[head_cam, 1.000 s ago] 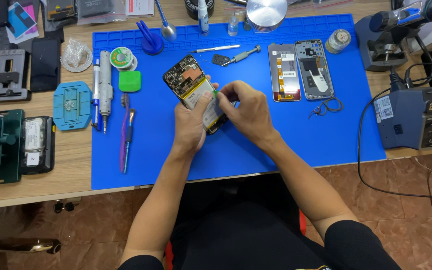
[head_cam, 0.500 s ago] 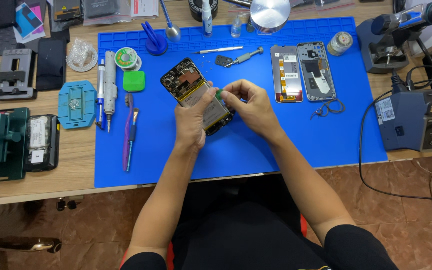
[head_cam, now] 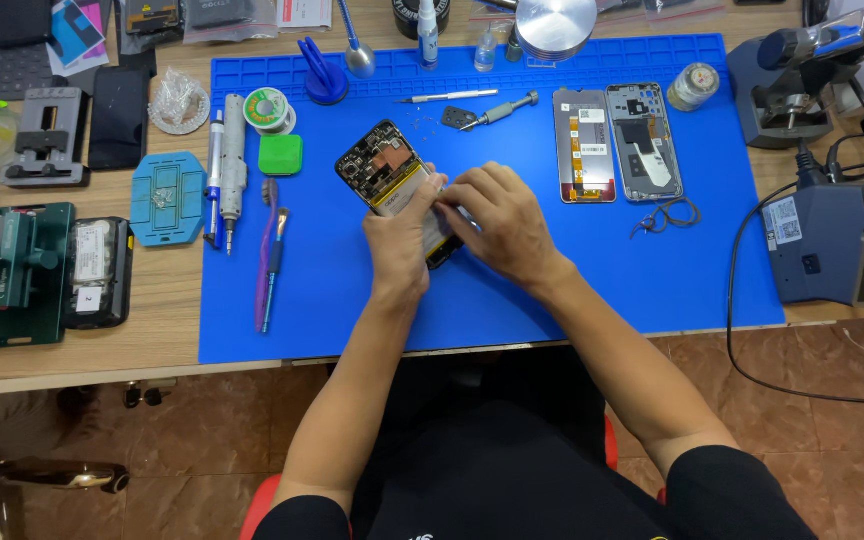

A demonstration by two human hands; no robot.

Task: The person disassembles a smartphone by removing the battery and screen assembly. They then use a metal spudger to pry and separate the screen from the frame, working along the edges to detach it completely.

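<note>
Fingers of both hands, left hand (head_cam: 402,235) and right hand (head_cam: 497,222), stay pinched on the opened phone (head_cam: 390,175), barely shifted, work continuing on the blue mat (head_cam: 552,280).

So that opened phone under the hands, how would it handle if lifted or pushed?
The opened phone looks flat and stiff, so it would likely slide on the blue mat rather than roll. Its exposed circuit board suggests it is fragile. Both the left hand and right hand steady it.
</note>
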